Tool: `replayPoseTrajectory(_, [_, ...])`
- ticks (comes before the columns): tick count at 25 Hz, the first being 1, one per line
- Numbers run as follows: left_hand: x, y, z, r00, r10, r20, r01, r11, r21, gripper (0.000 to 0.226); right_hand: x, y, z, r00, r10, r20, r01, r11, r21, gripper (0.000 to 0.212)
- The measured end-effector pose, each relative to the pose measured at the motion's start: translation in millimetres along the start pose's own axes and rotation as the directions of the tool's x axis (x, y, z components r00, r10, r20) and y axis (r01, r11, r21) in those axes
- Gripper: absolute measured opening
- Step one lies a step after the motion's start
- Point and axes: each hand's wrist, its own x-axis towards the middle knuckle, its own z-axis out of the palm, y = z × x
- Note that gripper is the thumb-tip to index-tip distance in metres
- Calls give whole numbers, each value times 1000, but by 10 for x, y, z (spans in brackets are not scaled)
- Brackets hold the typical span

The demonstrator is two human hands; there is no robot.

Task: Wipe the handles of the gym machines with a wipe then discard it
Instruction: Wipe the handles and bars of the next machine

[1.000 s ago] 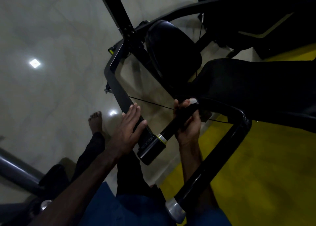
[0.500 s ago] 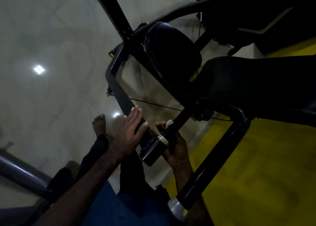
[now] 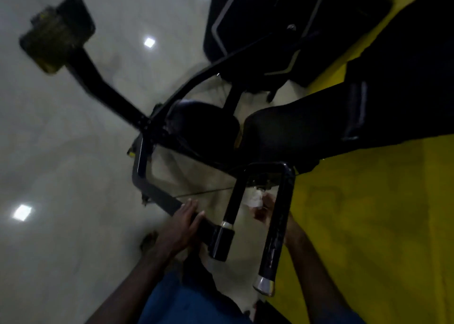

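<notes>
A black U-shaped machine handle fills the lower middle, with an inner grip bar (image 3: pixel 235 201) and an outer grip bar (image 3: pixel 276 235) that ends in a silver cap. My right hand (image 3: pixel 264 209) sits between the two bars, away from the inner one, and pinches a crumpled white wipe (image 3: pixel 254 199); the outer bar hides part of the hand. My left hand (image 3: pixel 180 228) lies flat with straight fingers on the grey frame arm (image 3: pixel 159 196) beside the handle's black joint block (image 3: pixel 221 242).
The machine's black seat pad (image 3: pixel 206 127) and back pad (image 3: pixel 319 124) stand beyond the handle. A yellow-tipped lever (image 3: pixel 56 38) sticks out at upper left. A yellow mat (image 3: pixel 368 213) covers the floor at right, glossy pale tile (image 3: pixel 61 151) at left. Another dark machine (image 3: pixel 270 29) stands behind.
My right hand has let go of the inner grip bar and moved right into the gap between the bars, wipe still in its fingers. The view swung up and left; my left hand stayed put.
</notes>
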Motion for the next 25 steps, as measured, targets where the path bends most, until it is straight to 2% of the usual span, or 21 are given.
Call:
replayPoseTrajectory(1, [67, 75, -141, 999, 23, 30, -24, 999, 32, 66, -24, -213, -52, 998, -53, -33, 50, 994, -99, 32])
replayPoseTrajectory(3, [260, 351, -467, 993, 86, 85, -97, 985, 139, 59, -76, -617, -145, 973, -169, -157, 140, 973, -184, 19])
replayPoseTrajectory(4, [374, 581, -644, 986, 130, 109, -150, 968, 202, 58, -103, -792, -208, 953, -212, -219, 173, 968, -183, 10])
replayPoseTrajectory(8, [795, 1614, -1337, 952, 285, 112, -306, 887, 346, 55, -304, -1547, -250, 881, -316, -351, 283, 948, -144, 15])
replayPoseTrajectory(11, [861, 2421, -1812, 909, 402, 112, -405, 784, 469, 59, -565, -2114, -87, 858, -438, -268, 401, 898, -183, 16])
replayPoseTrajectory(15, [651, 3176, -2511, 823, 559, 99, -496, 622, 606, 57, -655, -2736, 286, 803, -574, -162, 472, 778, -415, 23])
replayPoseTrajectory(18, [534, 3222, -3165, 789, 612, 56, -479, 555, 681, 56, -574, -3064, 805, 754, -652, -78, 516, 662, -543, 17])
replayPoseTrajectory(21, [372, 2986, -3865, 781, 619, 85, -479, 505, 718, 67, -503, -3116, 1425, 735, -676, -51, 492, 583, -646, 20])
replayPoseTrajectory(25, [143, 2618, -4741, 749, 653, 115, -505, 449, 738, 62, -374, -3081, 2302, 685, -721, -105, 514, 579, -633, 23])
